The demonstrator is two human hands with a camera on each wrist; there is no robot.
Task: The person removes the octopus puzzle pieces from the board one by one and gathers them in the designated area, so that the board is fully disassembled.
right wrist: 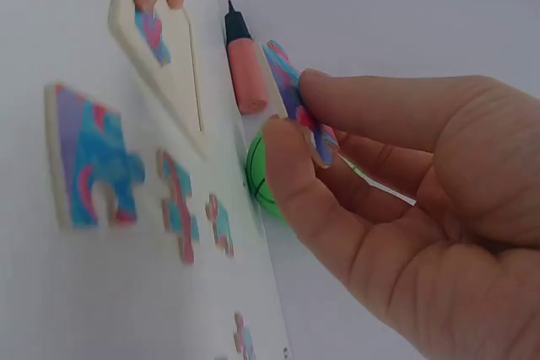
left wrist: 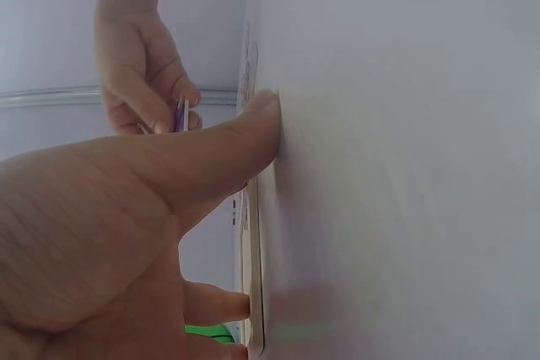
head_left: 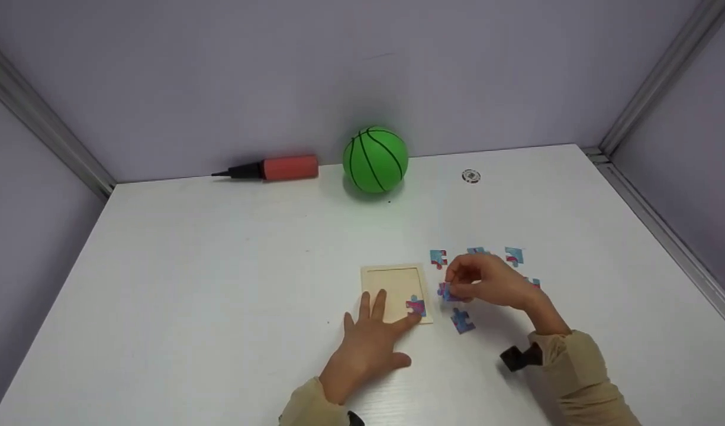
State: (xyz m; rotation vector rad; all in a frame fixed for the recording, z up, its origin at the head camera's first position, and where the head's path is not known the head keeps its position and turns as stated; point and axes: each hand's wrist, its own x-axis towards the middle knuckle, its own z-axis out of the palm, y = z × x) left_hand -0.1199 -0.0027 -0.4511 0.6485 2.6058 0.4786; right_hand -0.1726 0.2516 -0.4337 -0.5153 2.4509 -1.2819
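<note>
My right hand [head_left: 497,284] pinches a blue-and-purple jigsaw piece [right wrist: 295,105] between thumb and fingertips, and the right wrist view has it raised off the table. To its left lies a shallow wooden puzzle tray [head_left: 395,270]. My left hand [head_left: 367,342] spreads over the tray's lower part with straight fingers; one fingertip rests at the edge of a pink-and-blue piece [head_left: 416,307] in the tray's lower right corner. Another loose piece [head_left: 462,320] lies just below the right hand. In the left wrist view, the left thumb [left wrist: 245,128] reaches along beside the tray.
More loose pieces lie around the right hand: one [head_left: 438,258] near the tray's top right, another [head_left: 514,255] further right, others partly covered. Toward the back wall are a green ball [head_left: 375,160], a red-and-black hand pump [head_left: 290,168] and a round black-and-white disc [head_left: 471,176].
</note>
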